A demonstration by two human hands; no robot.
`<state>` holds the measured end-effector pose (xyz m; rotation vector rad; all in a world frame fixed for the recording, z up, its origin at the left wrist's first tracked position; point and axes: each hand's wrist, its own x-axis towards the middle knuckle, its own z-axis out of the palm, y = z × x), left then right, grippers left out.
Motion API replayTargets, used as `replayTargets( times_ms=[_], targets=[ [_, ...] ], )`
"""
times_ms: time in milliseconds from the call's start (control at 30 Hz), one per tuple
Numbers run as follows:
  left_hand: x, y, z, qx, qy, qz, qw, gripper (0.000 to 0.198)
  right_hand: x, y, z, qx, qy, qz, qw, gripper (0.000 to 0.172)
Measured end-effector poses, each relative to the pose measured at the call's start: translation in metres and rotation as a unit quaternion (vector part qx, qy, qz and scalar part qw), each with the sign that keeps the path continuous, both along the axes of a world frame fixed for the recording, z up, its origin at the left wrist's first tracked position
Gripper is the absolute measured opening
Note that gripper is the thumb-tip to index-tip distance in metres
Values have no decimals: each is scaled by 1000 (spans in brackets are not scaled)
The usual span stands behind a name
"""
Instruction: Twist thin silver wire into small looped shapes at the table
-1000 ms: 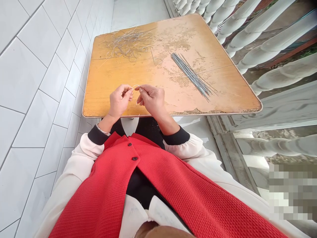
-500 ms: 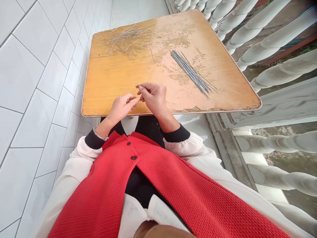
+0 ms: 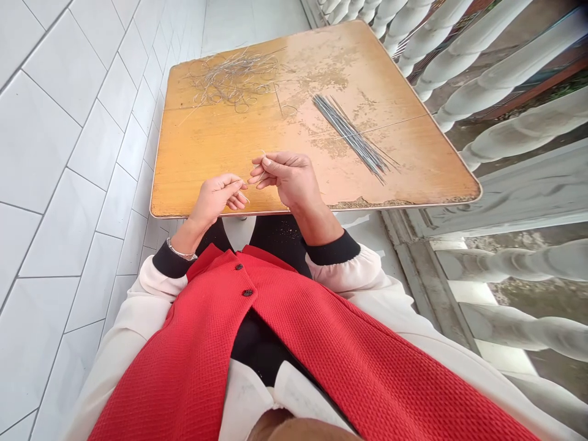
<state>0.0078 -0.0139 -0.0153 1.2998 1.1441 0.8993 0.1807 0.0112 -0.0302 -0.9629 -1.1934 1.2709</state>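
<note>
A thin, pale, curved wire (image 3: 263, 152) runs between my two hands over the near edge of the table. My left hand (image 3: 217, 197) pinches one part of it between thumb and forefinger, and a short end pokes out below the fingers. Just to the right, my right hand (image 3: 296, 177) grips the wire with thumb and fingertips, and a small loop rises above them. The fingertips of both hands are close together but apart. How the wire bends inside the fingers is hidden.
On the wooden table (image 3: 197, 138), a tangle of thin bent wires (image 3: 236, 76) lies at the far left. A bundle of straight grey wires (image 3: 349, 136) rests to the right, with one long wire across it. White tiled wall (image 3: 50, 116) stands left, balusters (image 3: 500, 131) right.
My left hand has drawn back slightly to the left, opening a small gap between the hands. The wire's loop and end now show more clearly.
</note>
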Motion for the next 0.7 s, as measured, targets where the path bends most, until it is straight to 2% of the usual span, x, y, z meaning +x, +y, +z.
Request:
replayTargets(
  times_ms=[133,333,467,533,633,700],
  targets=[
    [-7,-1,-2,-1,-27,7,1000,18,1,-1,1,-13,11,16,1000,24],
    [-5,-5,-1,32,42,12,999,18,4,-1,7,-30,5,12,999,17],
    [-2,-8,3,8,69,-7,998,16,3,0,8,11,-25,-11,1000,15],
    [-3,-6,4,20,64,-1,998,13,0,-1,6,29,-46,-28,998,15],
    [-4,-1,7,56,24,37,997,15,-5,-5,3,57,-83,-58,993,16],
    [-3,2,9,53,-12,40,998,16,-8,-8,0,89,-120,-84,985,17]
  ],
)
